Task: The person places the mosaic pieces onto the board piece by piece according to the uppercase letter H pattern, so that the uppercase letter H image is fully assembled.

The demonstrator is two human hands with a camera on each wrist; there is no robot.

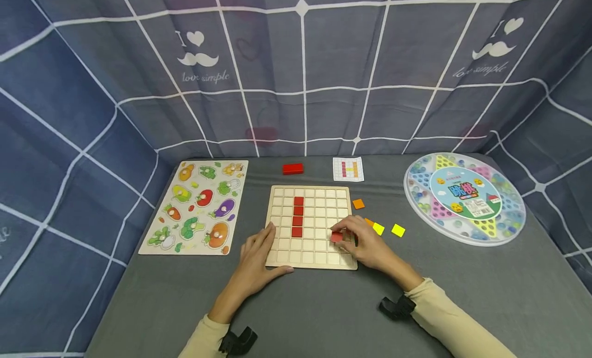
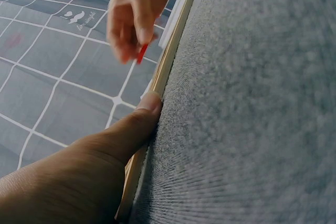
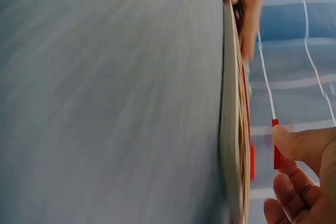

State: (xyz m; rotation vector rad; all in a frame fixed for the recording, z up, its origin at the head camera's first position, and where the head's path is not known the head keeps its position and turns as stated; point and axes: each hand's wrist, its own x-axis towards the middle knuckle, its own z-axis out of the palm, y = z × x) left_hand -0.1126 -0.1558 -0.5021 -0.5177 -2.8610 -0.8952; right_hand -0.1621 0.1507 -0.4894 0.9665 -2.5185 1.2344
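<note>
A wooden grid board (image 1: pixel 279 245) lies on the table, with several red square tiles (image 1: pixel 297 221) set in one column left of its middle. My left hand (image 1: pixel 254 255) rests at the board's lower left corner, fingers along the left edge and thumb (image 2: pixel 142 116) against the front edge. Over the right side of the grid my right hand (image 1: pixel 363 240) pinches a red tile (image 3: pixel 276 145) between thumb and fingers. The right wrist view shows that tile held on edge, above the board's surface. Orange (image 1: pixel 358 204) and yellow tiles (image 1: pixel 398 230) lie beside the board's right edge, near the right hand.
A red block or stack (image 1: pixel 293 169) and a small pattern card (image 1: pixel 348 169) lie behind the board. To the left is a vegetable puzzle board (image 1: pixel 194 209); to the right, a round game board (image 1: pixel 462 199). Grid-patterned cloth (image 1: pixel 277 111) walls the back and sides.
</note>
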